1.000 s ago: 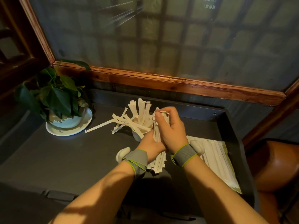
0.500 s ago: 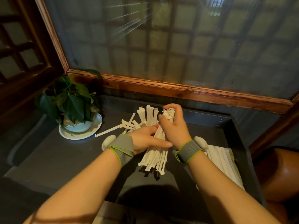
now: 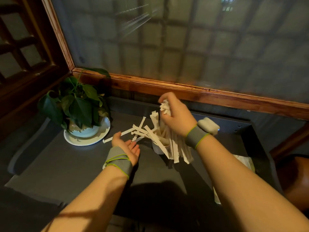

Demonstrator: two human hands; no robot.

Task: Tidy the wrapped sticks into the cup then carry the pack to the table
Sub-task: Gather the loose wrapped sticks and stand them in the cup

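Two hands work over my dark tabletop (image 3: 66, 168): my right hand (image 3: 177, 117) has its fingers clenched around a bundle of wrapped sticks (image 3: 175, 144) above the white cup (image 3: 157, 149), apparently half hidden, while my left hand (image 3: 127, 146) lies palm-up, fingers released, beside loose sticks (image 3: 133, 129).

Dark counter (image 3: 70, 166) with a raised back edge; plant saucer (image 3: 87, 139) at left; cup (image 3: 157, 149) mid; loose sticks (image 3: 117, 137) beside it; pack (image 3: 245, 162) at right.

The right hand (image 3: 177, 114) is raised with fingers closed in a grip; the left hand (image 3: 127, 145) is held open, palm up
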